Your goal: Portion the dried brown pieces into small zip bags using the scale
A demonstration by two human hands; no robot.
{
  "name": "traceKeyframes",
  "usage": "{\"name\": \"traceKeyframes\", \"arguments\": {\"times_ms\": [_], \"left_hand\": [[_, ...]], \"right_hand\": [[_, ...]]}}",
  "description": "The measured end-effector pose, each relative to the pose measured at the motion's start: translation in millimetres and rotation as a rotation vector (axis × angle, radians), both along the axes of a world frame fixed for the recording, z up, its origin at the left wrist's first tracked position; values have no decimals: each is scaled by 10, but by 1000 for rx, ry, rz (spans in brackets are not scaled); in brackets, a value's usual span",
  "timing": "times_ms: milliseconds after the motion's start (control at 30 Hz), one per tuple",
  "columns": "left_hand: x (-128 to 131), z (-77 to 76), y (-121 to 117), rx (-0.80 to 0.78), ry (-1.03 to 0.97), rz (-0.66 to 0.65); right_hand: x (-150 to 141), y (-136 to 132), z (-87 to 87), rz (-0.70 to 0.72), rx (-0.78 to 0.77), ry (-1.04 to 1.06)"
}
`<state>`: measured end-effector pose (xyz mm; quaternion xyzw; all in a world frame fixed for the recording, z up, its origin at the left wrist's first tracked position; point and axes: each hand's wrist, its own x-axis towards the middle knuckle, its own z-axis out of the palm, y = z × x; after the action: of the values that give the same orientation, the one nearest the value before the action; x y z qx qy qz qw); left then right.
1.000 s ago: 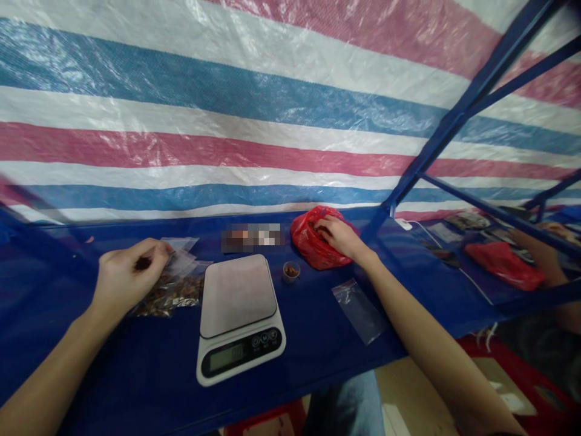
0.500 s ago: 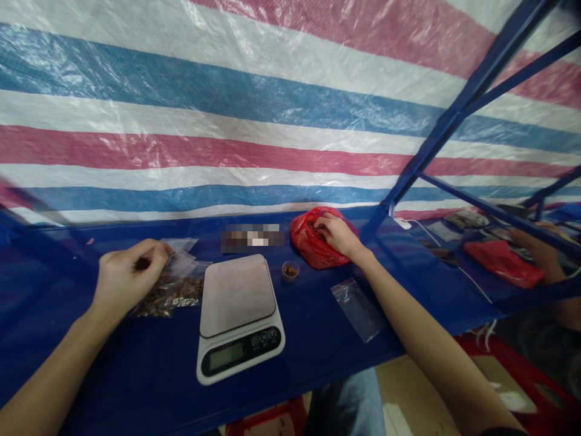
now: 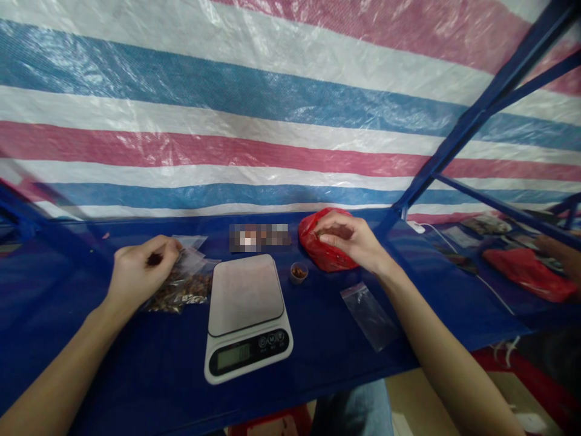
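- At the bottom centre, a leg in jeans is under the edge of the shiny blue table (image 3: 318, 339).
- In the lower middle lies the white scale (image 3: 247, 297), its plate bare.
- Right of it, a flat clear zip bag (image 3: 370, 318).
- At left, the left hand (image 3: 144, 269) is closed, fingertips at the clear filled bags (image 3: 181, 289), with brown bits inside; I cannot tell if it pinches them.
- Centre: a small cup (image 3: 298, 274) contains brown pieces.
- Behind, the right hand (image 3: 351, 237) curls around brown matter (image 3: 336, 231), over the open red bag (image 3: 324, 254).
- Farther, a striped sheet (image 3: 227, 145) makes the wall; a blue metal frame (image 3: 472, 127) crosses upper right.
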<state>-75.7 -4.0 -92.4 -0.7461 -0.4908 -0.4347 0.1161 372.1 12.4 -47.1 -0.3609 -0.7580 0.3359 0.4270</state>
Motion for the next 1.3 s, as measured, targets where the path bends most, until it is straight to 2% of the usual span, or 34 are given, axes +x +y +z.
{"name": "traceKeyframes", "arguments": {"times_ms": [100, 167, 367, 567, 700, 867, 1100, 1300], "left_hand": [[11, 12, -10, -30, -7, 10], [13, 14, -12, -30, -10, 25], [13, 1, -13, 18, 12, -10], [36, 46, -31, 8, 12, -4], [49, 63, -30, -8, -8, 1], [49, 54, -30, -1, -17, -5], [37, 45, -33, 35, 14, -23], [47, 68, -45, 33, 16, -32]], "right_hand": [[-207, -147, 5, 216, -94, -68], [-269, -169, -49, 286, -155, -109], [-238, -93, -192, 242, -256, -92], [-257, -110, -210, 273, -430, 11], [-283, -120, -229, 254, -480, 18], [-298, -120, -250, 254, -494, 49], [-262, -121, -180, 235, -476, 46], [-172, -68, -218, 176, -336, -91]]}}
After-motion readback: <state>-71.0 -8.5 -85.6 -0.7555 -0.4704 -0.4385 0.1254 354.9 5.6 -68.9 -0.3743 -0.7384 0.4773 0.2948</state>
